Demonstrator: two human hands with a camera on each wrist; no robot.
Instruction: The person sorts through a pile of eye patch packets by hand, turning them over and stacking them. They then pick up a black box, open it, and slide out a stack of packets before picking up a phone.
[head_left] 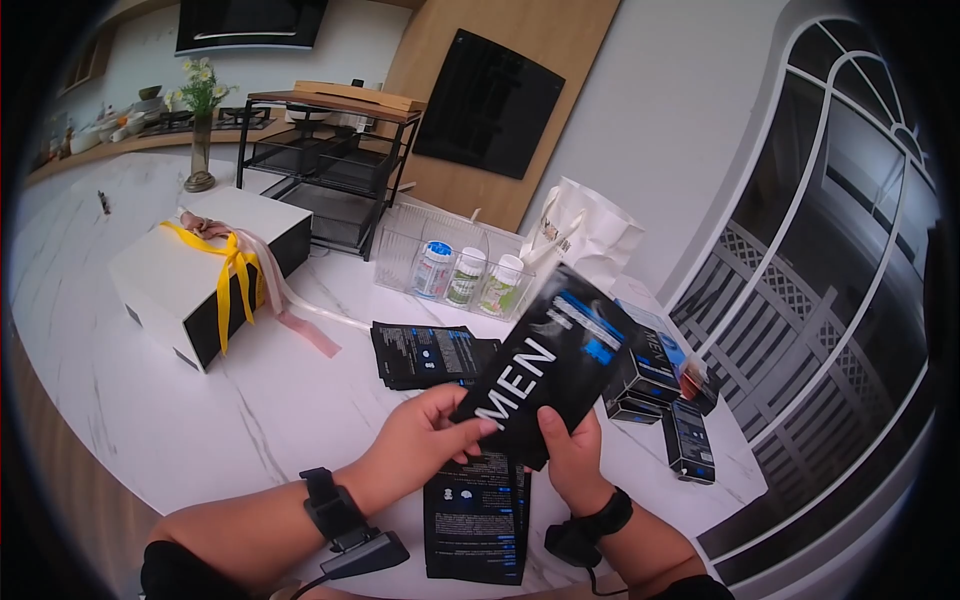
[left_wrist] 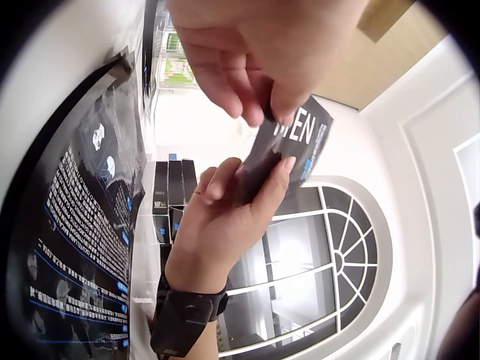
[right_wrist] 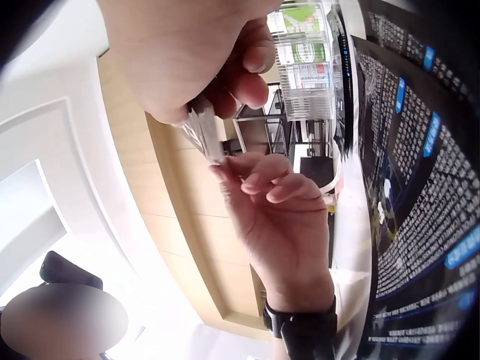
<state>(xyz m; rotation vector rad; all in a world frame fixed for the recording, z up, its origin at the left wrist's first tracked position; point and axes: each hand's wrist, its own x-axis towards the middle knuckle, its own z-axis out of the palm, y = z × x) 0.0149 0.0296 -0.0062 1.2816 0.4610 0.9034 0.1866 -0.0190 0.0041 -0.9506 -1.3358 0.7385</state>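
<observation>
Both hands hold a flat black packet (head_left: 560, 350) printed MEN, tilted above the table. My left hand (head_left: 430, 440) pinches its lower left corner between thumb and fingers, while my right hand (head_left: 575, 460) grips the lower right edge, thumb on the front. In the right wrist view the packet (right_wrist: 202, 131) appears edge-on between the two hands. Beneath them lie overlapping black packets (head_left: 470, 535), text side up, which loom large in the left wrist view. Just beyond my left hand is another stack of black packets (head_left: 420, 355).
Small black boxes (head_left: 690, 440) stand at the right. Behind are a clear organizer (head_left: 395, 265) with three bottles and a white paper bag (head_left: 590, 225). A white box (head_left: 165, 265) with ribbons sits left, near a black-framed shelf (head_left: 320, 190) and a flower vase (head_left: 200, 150).
</observation>
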